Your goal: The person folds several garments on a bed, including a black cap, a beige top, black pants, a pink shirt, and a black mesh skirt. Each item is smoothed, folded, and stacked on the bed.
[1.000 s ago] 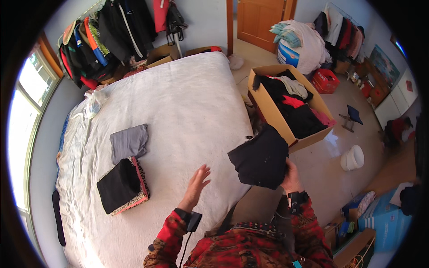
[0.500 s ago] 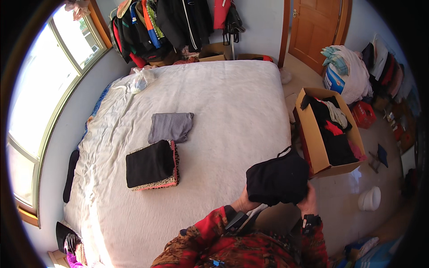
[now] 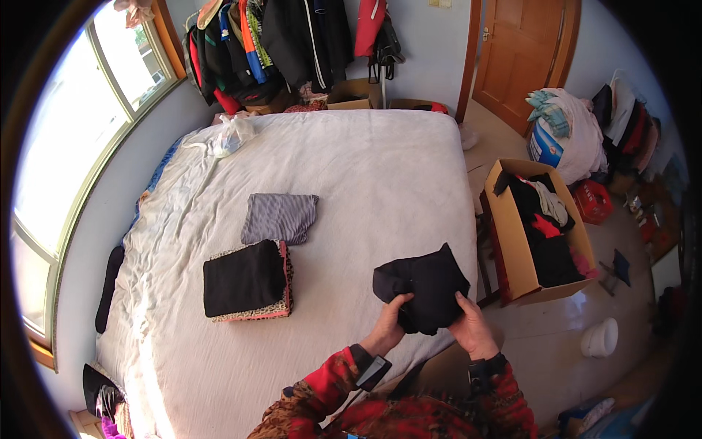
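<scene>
A black garment (image 3: 428, 293), bunched into a compact bundle, is held up over the right edge of the bed (image 3: 373, 168); its exact kind cannot be made out. My left hand (image 3: 386, 325) grips its lower left side, thumb on top. On its lower right side, my right hand (image 3: 472, 328) is closed with the thumb on the cloth and the other fingers mostly hidden. To the left lies a folded stack with a black cloth (image 3: 245, 278) on top and leopard-print, pink-edged fabric (image 3: 287, 301) below. A folded grey striped cloth (image 3: 280, 218) lies just beyond the stack.
An open cardboard box (image 3: 506, 249) full of clothes stands right of the bed. A white bucket (image 3: 599, 338) is on the floor nearer me. A plastic bag (image 3: 232, 135) lies at the bed's far left. Hanging jackets (image 3: 300, 44) line the far wall.
Both hands have brought the black garment left and slightly up, over the bed's edge. It is now more compactly bundled, and the loop on its top no longer shows.
</scene>
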The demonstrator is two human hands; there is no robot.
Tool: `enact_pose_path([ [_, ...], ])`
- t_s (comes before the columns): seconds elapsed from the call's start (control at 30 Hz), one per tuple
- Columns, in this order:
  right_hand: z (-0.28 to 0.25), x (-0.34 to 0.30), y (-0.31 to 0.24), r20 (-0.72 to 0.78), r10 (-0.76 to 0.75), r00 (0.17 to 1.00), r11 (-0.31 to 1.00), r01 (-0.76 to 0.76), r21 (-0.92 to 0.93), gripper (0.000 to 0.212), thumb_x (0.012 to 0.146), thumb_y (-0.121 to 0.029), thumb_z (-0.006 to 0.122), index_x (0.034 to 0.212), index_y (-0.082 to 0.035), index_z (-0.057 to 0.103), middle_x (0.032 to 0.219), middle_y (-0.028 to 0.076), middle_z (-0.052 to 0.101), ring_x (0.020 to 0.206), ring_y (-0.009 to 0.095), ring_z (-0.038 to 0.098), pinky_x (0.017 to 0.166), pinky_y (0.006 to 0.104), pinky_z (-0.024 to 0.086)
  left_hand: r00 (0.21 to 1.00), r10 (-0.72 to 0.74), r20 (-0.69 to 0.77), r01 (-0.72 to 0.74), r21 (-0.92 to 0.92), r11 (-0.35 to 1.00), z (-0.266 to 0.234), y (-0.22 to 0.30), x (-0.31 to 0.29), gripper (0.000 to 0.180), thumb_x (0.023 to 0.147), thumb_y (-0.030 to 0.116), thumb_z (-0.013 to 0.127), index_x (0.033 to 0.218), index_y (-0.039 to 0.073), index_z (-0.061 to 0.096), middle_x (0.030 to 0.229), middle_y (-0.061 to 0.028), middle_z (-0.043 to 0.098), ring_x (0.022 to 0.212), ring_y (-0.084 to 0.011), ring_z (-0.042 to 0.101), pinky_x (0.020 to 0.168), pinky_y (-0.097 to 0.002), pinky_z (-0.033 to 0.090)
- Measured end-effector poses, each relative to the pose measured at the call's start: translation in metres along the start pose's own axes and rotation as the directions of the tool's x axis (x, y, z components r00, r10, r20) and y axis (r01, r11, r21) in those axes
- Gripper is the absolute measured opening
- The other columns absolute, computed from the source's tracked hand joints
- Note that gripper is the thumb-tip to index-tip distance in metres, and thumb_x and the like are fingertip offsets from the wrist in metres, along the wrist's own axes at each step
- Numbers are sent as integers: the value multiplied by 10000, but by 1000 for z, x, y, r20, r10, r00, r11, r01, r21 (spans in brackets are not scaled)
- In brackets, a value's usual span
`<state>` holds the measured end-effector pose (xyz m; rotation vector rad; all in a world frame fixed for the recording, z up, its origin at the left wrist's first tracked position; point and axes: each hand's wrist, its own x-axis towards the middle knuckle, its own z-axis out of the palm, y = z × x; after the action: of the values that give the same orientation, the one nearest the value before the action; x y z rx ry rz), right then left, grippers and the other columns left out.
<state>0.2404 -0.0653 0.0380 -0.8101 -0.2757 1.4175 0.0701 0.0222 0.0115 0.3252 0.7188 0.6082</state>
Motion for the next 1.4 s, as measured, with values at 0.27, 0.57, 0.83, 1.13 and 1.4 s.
enact_pose_path([
  [0.27, -54, -1, -8, -256, -101, 961, 915, -11, -403, 298, 984, -274, 552, 1140, -20, 559, 1076, 144, 646, 889, 216, 656, 765, 331, 546, 968, 248, -28, -246, 67, 967, -48, 123, 87, 490, 828, 291, 648, 1225, 21, 548, 1227, -121, 603, 1127, -295, 578, 1017, -462, 440],
  [0.57, -149, -35, 29, -255, -547, 797, 490, 58, -870, 172, 961, -90, 567, 1115, -13, 578, 895, 79, 671, 756, 127, 648, 681, 262, 533, 925, 323, 201, -344, 79, 936, -61, 308, 207, 544, 810, 338, 684, 1245, 34, 566, 1234, -95, 620, 1110, -274, 596, 1012, -418, 442],
  [0.83, -125, -21, 38, -131, -727, 673, 135, -47, -990, 152, 877, -83, 661, 1021, -37, 644, 775, 101, 664, 677, 181, 660, 629, 296, 526, 718, 535, -445, -142, 659, 739, -154, 301, 281, 686, 763, 487, 751, 1323, 183, 497, 1217, -25, 528, 985, -183, 504, 705, -381, 434],
  [1.13, -125, -20, 38, -148, -752, 642, 178, -19, -984, 150, 833, -98, 680, 972, -70, 631, 754, 77, 636, 649, 219, 645, 595, 328, 522, 682, 667, -300, -428, 575, 697, -128, 188, 261, 610, 903, 261, 632, 1410, 66, 354, 1095, -28, 536, 970, -154, 530, 818, -295, 448],
  [1.4, -127, -25, 33, -159, -740, 653, 231, 25, -973, 144, 828, -114, 693, 954, -71, 639, 726, 57, 634, 618, 193, 641, 571, 295, 520, 739, 435, 515, -654, 704, 277, 60, 28, 231, 199, 944, 106, 597, 1119, 14, 622, 1041, -53, 668, 952, -136, 610, 810, -272, 479],
])
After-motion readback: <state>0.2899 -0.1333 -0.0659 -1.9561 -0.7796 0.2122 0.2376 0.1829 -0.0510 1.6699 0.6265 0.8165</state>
